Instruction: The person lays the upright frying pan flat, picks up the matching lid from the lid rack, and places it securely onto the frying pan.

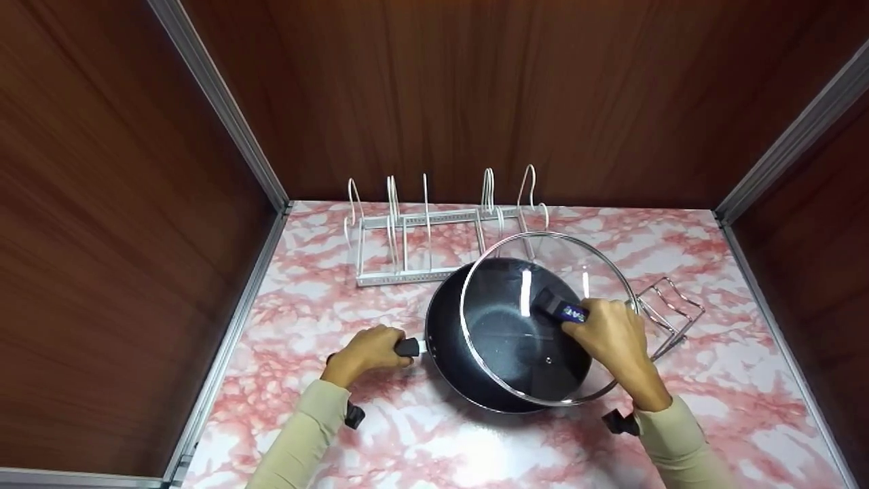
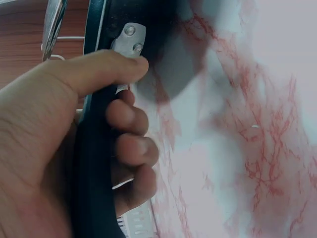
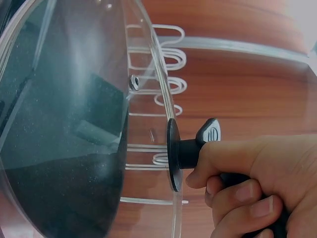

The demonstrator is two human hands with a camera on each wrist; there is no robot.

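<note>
My left hand [image 1: 372,350] grips the black handle [image 2: 94,173] of a deep black pan [image 1: 445,367], its thumb lying along the handle near the riveted metal bracket. The pan sits right of centre in the head view. Above it is a clear glass lid [image 1: 607,272] with a metal rim, offset to the right. My right hand [image 1: 614,336] holds the lid by its black knob [image 3: 188,153], fingers curled round it. In the right wrist view the lid stands apart from the pan's rim on the knob side; the contact elsewhere cannot be told.
A white wire rack [image 1: 407,277] with upright loops stands behind the pan, partly hidden by it and the lid. Right of the lid is a small metal wire stand [image 1: 679,299]. Brown wood-look panels [image 1: 475,102] enclose the red-and-white marbled surface [image 1: 299,292].
</note>
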